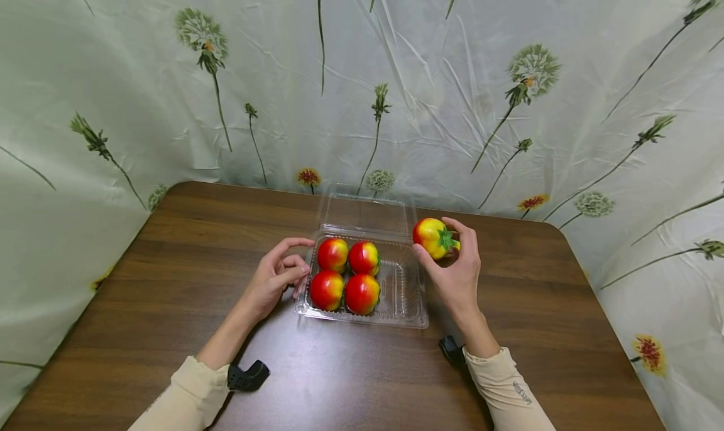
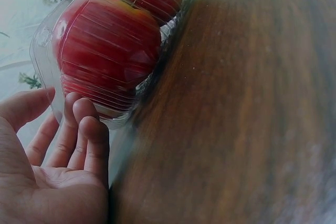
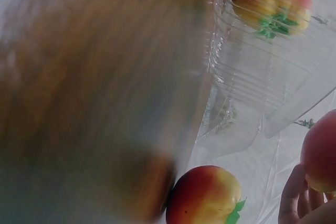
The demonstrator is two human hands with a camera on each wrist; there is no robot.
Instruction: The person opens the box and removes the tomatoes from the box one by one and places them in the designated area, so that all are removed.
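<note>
A clear plastic clamshell container (image 1: 404,286) lies on the table with its lid (image 1: 367,212) folded back. Several shiny red-and-yellow fruits (image 1: 332,254) with green leafy caps fill its left part. My left hand (image 1: 277,274) is at the container's left side, fingers loosely bent, fingertips right at the wall and rim. Just right of the container, my right hand (image 1: 459,271) pinches one red-and-yellow fruit (image 1: 431,236) between thumb and fingers, its green cap turned to the right. In the right wrist view another such fruit (image 3: 203,195) appears beyond the table surface, apart from the hand's fingers.
The brown wooden table (image 1: 537,330) has rounded far corners. Behind it and along both sides hangs a pale curtain (image 1: 430,104) printed with dandelions. A black band (image 1: 249,376) is on my left wrist, and another (image 1: 451,349) on my right.
</note>
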